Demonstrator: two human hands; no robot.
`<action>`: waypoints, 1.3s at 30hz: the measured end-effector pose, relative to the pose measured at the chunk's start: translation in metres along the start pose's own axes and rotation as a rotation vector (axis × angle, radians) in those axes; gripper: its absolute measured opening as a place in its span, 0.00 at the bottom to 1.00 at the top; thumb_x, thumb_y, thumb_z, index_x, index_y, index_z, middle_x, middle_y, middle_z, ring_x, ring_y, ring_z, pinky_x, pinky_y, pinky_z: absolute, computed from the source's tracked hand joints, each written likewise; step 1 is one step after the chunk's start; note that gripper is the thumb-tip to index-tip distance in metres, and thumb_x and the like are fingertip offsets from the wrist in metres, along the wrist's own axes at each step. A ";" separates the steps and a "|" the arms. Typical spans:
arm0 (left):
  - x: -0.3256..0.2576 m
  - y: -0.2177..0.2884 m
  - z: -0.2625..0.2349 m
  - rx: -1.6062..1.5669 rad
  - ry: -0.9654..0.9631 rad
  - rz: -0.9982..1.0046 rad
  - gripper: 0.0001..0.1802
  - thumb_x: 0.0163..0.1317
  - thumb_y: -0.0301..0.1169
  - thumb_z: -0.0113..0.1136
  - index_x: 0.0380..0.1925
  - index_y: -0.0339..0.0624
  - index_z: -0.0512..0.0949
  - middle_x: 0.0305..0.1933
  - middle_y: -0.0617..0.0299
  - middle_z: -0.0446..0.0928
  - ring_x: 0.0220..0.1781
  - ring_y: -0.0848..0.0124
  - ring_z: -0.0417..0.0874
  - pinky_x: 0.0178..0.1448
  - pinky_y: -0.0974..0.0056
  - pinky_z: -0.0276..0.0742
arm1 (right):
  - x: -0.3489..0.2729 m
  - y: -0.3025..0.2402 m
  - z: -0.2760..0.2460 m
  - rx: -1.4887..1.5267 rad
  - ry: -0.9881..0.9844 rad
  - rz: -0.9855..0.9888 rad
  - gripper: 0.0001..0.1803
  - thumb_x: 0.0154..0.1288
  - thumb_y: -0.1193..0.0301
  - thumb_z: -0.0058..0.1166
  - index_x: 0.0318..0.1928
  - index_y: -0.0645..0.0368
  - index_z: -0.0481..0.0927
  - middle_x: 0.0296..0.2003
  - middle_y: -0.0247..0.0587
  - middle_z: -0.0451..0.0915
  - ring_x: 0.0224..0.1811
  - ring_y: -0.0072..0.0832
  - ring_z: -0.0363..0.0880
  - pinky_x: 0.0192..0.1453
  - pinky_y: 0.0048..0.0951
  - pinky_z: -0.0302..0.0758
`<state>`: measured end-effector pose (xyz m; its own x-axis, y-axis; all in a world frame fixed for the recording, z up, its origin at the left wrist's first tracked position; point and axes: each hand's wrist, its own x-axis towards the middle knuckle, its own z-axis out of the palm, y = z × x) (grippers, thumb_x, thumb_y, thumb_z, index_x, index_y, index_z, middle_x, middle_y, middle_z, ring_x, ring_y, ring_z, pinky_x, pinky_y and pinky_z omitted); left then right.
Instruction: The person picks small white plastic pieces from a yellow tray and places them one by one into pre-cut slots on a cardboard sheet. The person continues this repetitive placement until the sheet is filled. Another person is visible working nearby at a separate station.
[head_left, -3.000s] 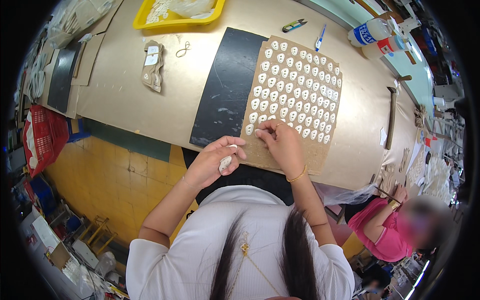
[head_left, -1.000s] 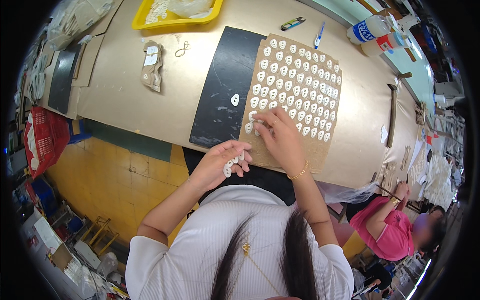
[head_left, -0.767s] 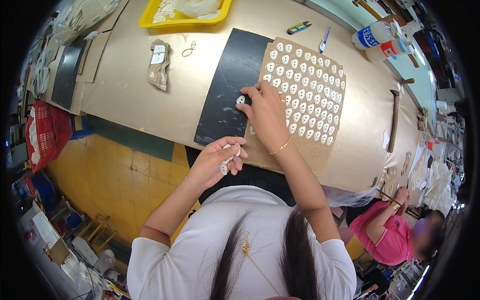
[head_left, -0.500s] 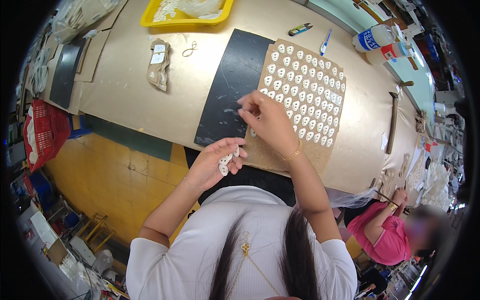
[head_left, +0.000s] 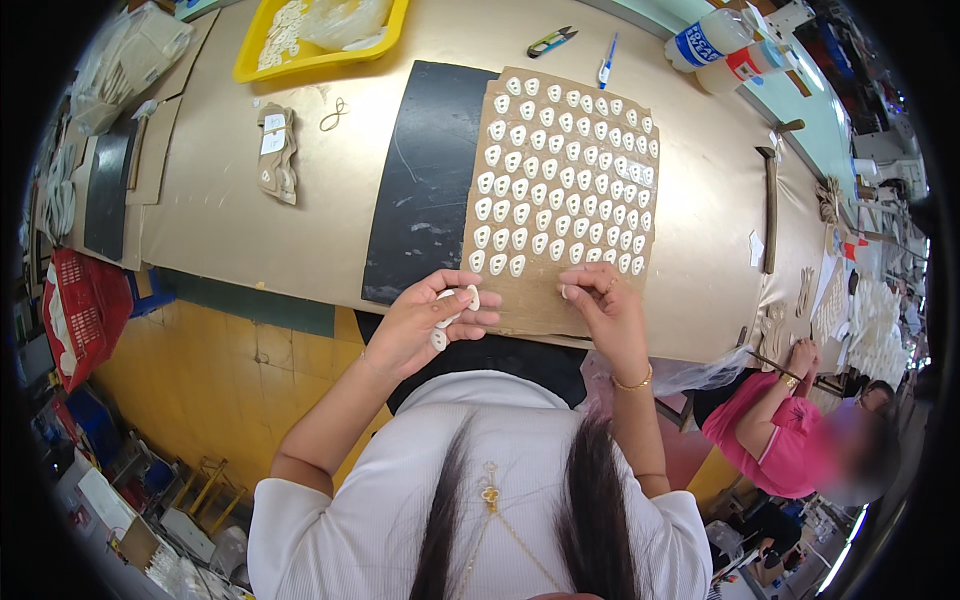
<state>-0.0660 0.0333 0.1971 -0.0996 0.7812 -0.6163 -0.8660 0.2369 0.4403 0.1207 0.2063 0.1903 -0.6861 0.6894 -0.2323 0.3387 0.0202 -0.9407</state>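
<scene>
A brown cardboard sheet lies on the tan table, covered with rows of small white oval pieces. My left hand hovers at the table's near edge, shut on several loose white oval pieces. My right hand rests on the bare near strip of the cardboard, just below the last row. Its fingertips are pinched together, and a bit of white shows between them. A black mat lies left of the cardboard with nothing on it.
A yellow tray with white pieces and a plastic bag stands at the back. Snips, a blue pen, two bottles and a hammer lie around. A person in pink works at lower right.
My right hand reached out to the black mat, took the single white piece lying there, and came back to the near edge of the cardboard. My left hand stayed put.
</scene>
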 end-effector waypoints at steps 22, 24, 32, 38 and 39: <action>0.001 -0.005 -0.001 -0.049 0.011 0.011 0.07 0.67 0.30 0.54 0.41 0.39 0.72 0.43 0.52 0.79 0.43 0.69 0.84 0.45 0.69 0.83 | 0.025 -0.012 0.034 -0.661 0.116 -0.317 0.09 0.49 0.72 0.67 0.31 0.61 0.81 0.26 0.37 0.74 0.29 0.30 0.73 0.38 0.31 0.69; 0.001 -0.005 0.002 -0.052 0.033 0.014 0.08 0.67 0.30 0.54 0.42 0.38 0.72 0.41 0.53 0.79 0.42 0.69 0.84 0.45 0.69 0.83 | 0.024 -0.015 0.036 -0.725 0.181 -0.342 0.10 0.49 0.72 0.67 0.32 0.59 0.80 0.28 0.38 0.72 0.31 0.33 0.72 0.41 0.33 0.67; 0.004 -0.011 0.002 0.060 -0.056 0.037 0.10 0.65 0.31 0.58 0.40 0.36 0.73 0.36 0.57 0.77 0.30 0.73 0.81 0.33 0.71 0.78 | 0.014 -0.037 0.035 -0.249 -0.135 -0.181 0.10 0.51 0.76 0.65 0.36 0.58 0.80 0.33 0.36 0.72 0.32 0.26 0.73 0.38 0.27 0.70; 0.004 -0.014 0.006 0.018 -0.150 -0.061 0.11 0.67 0.33 0.54 0.41 0.35 0.73 0.31 0.60 0.76 0.25 0.76 0.78 0.25 0.73 0.73 | 0.007 -0.023 0.033 0.113 -0.396 -0.198 0.10 0.61 0.74 0.59 0.43 0.61 0.80 0.34 0.34 0.75 0.33 0.20 0.75 0.38 0.21 0.73; 0.005 -0.015 0.008 -0.008 -0.145 -0.081 0.12 0.68 0.34 0.52 0.41 0.35 0.72 0.30 0.60 0.76 0.24 0.76 0.77 0.24 0.73 0.72 | 0.005 -0.018 0.031 0.144 -0.353 -0.162 0.10 0.62 0.74 0.58 0.44 0.61 0.80 0.33 0.33 0.75 0.33 0.19 0.75 0.39 0.21 0.72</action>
<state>-0.0497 0.0381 0.1922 0.0419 0.8351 -0.5486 -0.8723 0.2983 0.3875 0.0916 0.1872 0.1986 -0.9104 0.3943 -0.1255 0.1320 -0.0106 -0.9912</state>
